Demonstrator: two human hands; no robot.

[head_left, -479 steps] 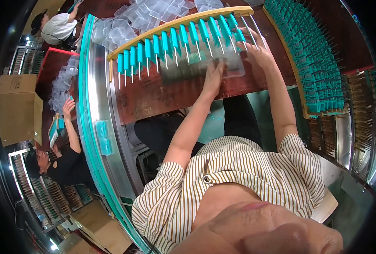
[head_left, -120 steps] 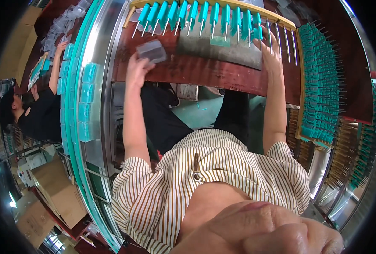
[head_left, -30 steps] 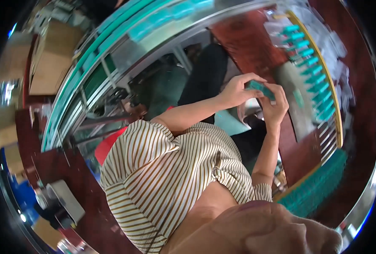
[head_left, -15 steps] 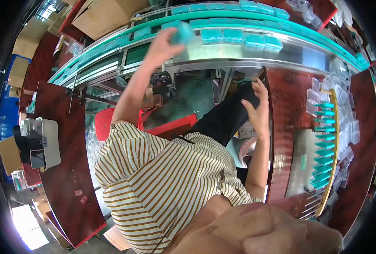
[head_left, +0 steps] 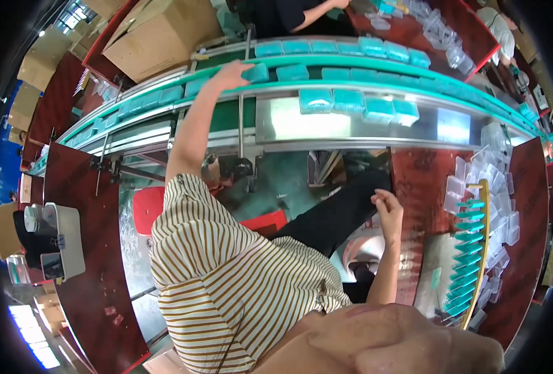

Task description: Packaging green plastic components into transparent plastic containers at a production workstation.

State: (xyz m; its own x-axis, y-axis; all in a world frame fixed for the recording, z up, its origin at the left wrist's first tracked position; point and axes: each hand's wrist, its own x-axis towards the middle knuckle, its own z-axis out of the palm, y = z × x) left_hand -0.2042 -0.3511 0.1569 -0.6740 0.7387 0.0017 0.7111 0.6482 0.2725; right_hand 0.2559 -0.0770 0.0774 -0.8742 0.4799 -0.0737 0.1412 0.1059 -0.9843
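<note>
My left hand reaches over the conveyor, its fingers closed on the side of a teal plastic box that sits in the belt lane. More teal boxes line the same lane to the right. On the metal ledge in front, a short row of teal boxes stands side by side. My right hand hovers beside the near edge of the dark red table, fingers loosely bent and apart, with nothing visible in it.
On the right table, teal pieces stand on a yellow rack beside a heap of clear plastic boxes. A cardboard carton is beyond the belt. A white bin rests on the left table. Co-workers' arms show at the far side.
My left hand has carried a teal box from above the ledge left to the belt lane. My right hand's fingers have curled more. The view has shifted, showing more of the far side.
</note>
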